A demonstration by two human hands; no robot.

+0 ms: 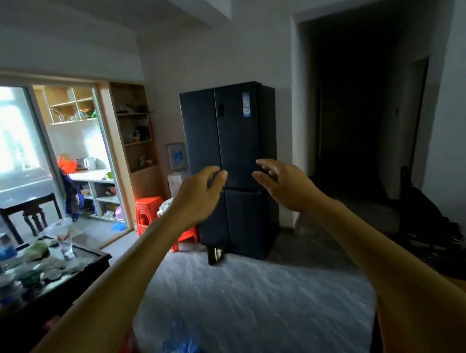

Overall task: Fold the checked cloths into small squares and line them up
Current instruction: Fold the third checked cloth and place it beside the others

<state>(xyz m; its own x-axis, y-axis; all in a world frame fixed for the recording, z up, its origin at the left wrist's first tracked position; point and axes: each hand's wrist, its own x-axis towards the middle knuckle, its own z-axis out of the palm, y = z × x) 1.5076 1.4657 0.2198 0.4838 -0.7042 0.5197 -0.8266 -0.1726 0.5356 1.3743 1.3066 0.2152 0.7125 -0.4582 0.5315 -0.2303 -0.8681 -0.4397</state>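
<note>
my 2 hands raised before the fridge (230,137) | left hand (200,198) loosely curled, empty | right hand (282,185) spread, empty

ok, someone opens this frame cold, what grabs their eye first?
Two bare arms stretched forward mid-frame, left hand and right hand raised with loosely curled fingers, holding nothing, in front of a tall dark fridge against the far wall. Next, the blown-out bright window at left, with a cluttered dark table below it. No checked cloths are visible.
</note>
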